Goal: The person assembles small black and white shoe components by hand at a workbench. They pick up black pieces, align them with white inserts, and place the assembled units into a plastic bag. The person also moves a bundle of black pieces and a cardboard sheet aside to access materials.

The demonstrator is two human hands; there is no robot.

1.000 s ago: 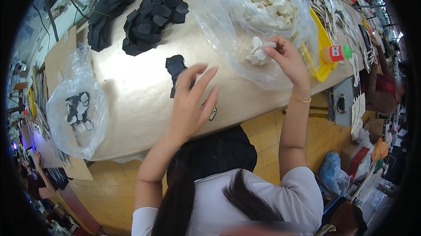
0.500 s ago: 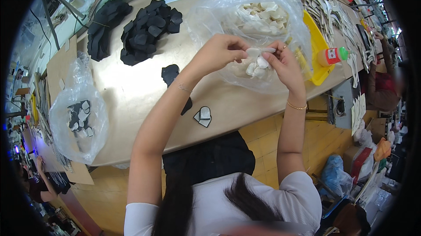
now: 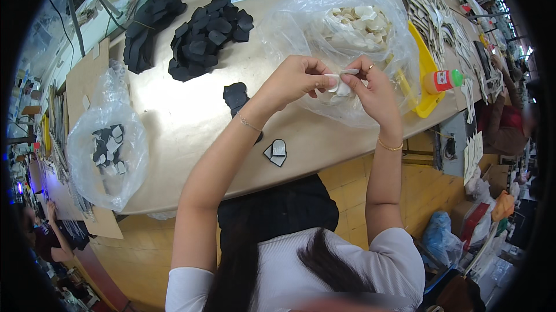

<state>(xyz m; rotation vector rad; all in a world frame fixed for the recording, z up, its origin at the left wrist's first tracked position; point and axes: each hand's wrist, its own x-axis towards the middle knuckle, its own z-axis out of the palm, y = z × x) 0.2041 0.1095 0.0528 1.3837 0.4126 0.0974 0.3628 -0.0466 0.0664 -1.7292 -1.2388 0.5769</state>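
Both my hands are raised over the clear plastic bag of white pieces. Between the thumb and fingers of my left hand point(image 3: 294, 82) is a small white piece point(image 3: 332, 82). My right hand point(image 3: 375, 93) pinches another small white piece point(image 3: 350, 71), close beside the first; whether the two are joined I cannot tell. Loose white pieces point(image 3: 341, 95) lie just under my fingertips, partly hidden. Behind them, a heap of cream-white pieces point(image 3: 362, 22) fills the open plastic bag point(image 3: 289, 8). Nearer to me, black-edged patches with white faces point(image 3: 278, 148) lie overlapped on the table.
Two piles of black pieces point(image 3: 208, 31) point(image 3: 145, 34) sit at the back left, with some black pieces point(image 3: 235, 97) beside my left forearm. A second plastic bag point(image 3: 136, 144) holds black and white pieces. A yellow tray point(image 3: 425, 103) and green-capped bottle point(image 3: 443, 81) stand right.
My hands have drawn slightly closer together. The white piece earlier stretched between both hands; now each hand pinches a white piece at a different angle. The whole view has shifted slightly.
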